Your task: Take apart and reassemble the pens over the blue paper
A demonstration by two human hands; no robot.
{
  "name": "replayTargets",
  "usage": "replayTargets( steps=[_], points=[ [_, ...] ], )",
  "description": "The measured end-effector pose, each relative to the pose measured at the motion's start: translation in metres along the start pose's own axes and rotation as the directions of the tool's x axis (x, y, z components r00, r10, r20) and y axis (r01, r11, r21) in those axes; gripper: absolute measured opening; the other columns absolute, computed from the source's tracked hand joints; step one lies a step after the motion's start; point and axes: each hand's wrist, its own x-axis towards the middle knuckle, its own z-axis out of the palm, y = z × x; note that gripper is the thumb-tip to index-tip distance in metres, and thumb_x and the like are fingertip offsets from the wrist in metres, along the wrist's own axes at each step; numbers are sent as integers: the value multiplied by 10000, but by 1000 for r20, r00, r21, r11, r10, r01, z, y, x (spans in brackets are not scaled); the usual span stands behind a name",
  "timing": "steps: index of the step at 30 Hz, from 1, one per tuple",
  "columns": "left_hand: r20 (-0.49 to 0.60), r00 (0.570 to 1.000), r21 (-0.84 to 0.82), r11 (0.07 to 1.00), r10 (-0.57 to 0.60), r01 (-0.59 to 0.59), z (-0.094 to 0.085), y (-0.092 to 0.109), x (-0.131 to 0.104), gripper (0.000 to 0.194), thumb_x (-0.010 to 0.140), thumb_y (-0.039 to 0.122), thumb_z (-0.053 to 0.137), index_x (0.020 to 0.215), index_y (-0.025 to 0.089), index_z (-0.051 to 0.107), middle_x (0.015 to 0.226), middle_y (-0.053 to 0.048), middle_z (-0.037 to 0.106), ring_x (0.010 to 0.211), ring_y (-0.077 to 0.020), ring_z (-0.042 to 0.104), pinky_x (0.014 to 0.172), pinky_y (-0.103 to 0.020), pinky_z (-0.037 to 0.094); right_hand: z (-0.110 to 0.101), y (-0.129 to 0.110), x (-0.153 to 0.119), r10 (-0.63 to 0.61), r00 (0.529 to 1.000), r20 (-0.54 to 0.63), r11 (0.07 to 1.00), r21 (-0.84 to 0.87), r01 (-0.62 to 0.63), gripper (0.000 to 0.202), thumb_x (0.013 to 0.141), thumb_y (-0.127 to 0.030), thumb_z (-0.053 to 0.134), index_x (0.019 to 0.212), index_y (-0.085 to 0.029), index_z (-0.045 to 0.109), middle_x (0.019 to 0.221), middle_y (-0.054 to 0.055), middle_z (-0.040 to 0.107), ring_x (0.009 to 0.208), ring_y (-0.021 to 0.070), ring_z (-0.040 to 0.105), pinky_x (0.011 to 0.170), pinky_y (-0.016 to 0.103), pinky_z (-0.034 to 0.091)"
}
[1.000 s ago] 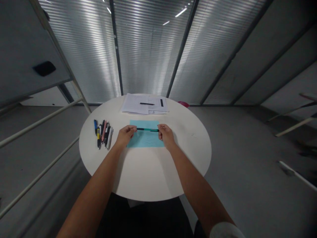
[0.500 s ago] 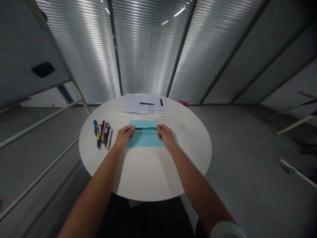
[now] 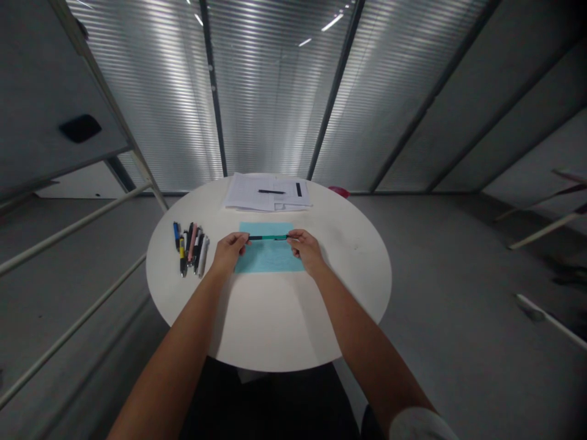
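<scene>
A green and black pen (image 3: 270, 237) lies level between my two hands, over a light blue sheet of paper (image 3: 269, 260). My left hand (image 3: 232, 249) pinches its black end between thumb and fingertips. At the opposite end, the one with the clip, my right hand (image 3: 306, 249) has its thumb and fingers closed on the pen. Both hands are above the blue sheet's side edges. To the left of my left hand, a cluster of several pens (image 3: 191, 247) rests on the white round table (image 3: 275, 330).
At the table's far side lies a stack of white papers (image 3: 245, 192) with a black pen (image 3: 271, 192) on top. A pink object (image 3: 339, 192) shows behind the table edge. A whiteboard stand with metal rails (image 3: 76, 208) is on the left.
The pen has turned about its length, so its clip now faces toward me instead of away. My right-hand fingers have shifted slightly left along it; my left hand barely moved.
</scene>
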Motion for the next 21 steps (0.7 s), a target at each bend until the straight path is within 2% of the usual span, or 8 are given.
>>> replayTargets(
  steps=[4, 7, 9, 12, 15, 18, 21],
  points=[
    [14, 1000, 66, 998, 23, -24, -2, -2, 0, 354, 727, 501, 709, 794, 154, 701, 630, -4, 604, 514, -84, 442, 518, -229, 346, 0, 2, 1, 13, 1000, 4, 1000, 8, -13, 360, 639, -424, 733, 895, -208, 602, 680, -58, 570, 430, 41, 431, 385, 183, 271],
    [36, 999, 61, 997, 38, -40, -1, -3, 0, 356, 730, 491, 714, 824, 148, 707, 676, -15, 632, 526, -81, 450, 517, -226, 339, -1, 4, 2, 17, 1000, -9, 997, -72, -18, 327, 721, -510, 658, 788, -203, 566, 519, -80, 476, 382, 56, 402, 361, 188, 268],
    [39, 999, 44, 998, 36, -38, -1, -1, -1, 359, 722, 479, 723, 839, 140, 707, 710, -25, 653, 530, -78, 454, 515, -226, 337, 0, 4, 2, 25, 1000, -9, 996, -86, -26, 334, 746, -521, 629, 717, -206, 523, 482, -85, 447, 359, 57, 385, 344, 190, 266],
    [16, 1000, 5, 1000, 14, -14, 1, 1, -1, 377, 686, 445, 757, 889, 132, 702, 727, -30, 668, 522, -77, 457, 513, -228, 341, 0, 2, 1, 30, 1000, 5, 1000, -3, -30, 308, 732, -483, 646, 710, -204, 518, 522, -75, 498, 364, 55, 409, 331, 189, 268],
    [-2, 1000, -23, 1000, 2, -2, 2, 1, 0, 378, 657, 424, 780, 883, 132, 698, 721, -23, 660, 516, -74, 458, 510, -229, 340, -1, 0, 1, 19, 1000, 17, 997, 79, -20, 282, 701, -440, 678, 804, -197, 581, 602, -59, 572, 386, 56, 453, 337, 188, 294],
    [-4, 1000, -35, 999, 10, -10, 2, 1, 0, 366, 662, 429, 777, 862, 132, 703, 720, -19, 651, 513, -71, 456, 507, -231, 335, -2, -1, 1, 20, 999, 44, 993, 116, -25, 322, 687, -407, 690, 919, -194, 622, 671, -45, 612, 404, 61, 492, 344, 192, 318],
    [-9, 1000, -39, 999, 0, -1, 2, 2, -1, 386, 662, 436, 778, 884, 128, 709, 724, -21, 650, 518, -72, 457, 513, -232, 342, -2, -1, 2, 18, 998, 55, 992, 123, -25, 320, 681, -375, 687, 938, -194, 630, 685, -44, 611, 407, 64, 503, 345, 193, 323]
  ],
)
